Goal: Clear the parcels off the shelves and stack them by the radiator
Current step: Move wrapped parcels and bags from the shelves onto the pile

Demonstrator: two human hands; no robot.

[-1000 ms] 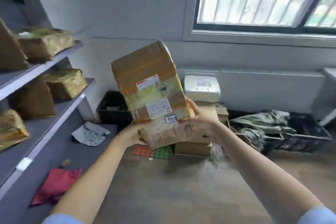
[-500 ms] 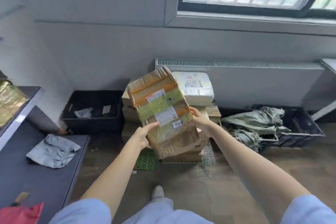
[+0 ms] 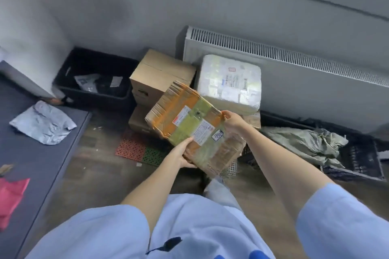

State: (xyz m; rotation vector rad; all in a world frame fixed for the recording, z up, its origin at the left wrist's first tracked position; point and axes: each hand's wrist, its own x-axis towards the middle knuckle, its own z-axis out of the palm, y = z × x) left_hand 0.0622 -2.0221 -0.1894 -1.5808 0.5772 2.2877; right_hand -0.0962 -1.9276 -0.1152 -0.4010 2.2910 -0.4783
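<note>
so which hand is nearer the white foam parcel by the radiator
Right. The right hand grips the taped cardboard parcel at its far right edge, just below the white foam parcel. The left hand holds the near left edge, farther away.

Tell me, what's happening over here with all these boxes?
A person is holding a worn brown cardboard parcel wrapped in orange and yellowish tape in both hands, the left hand gripping its near edge and the right hand its far side. It is tilted in the air above a pile on the floor by the white radiator: plain brown cardboard boxes and a white plastic-wrapped package. It has not been set down yet.
</note>
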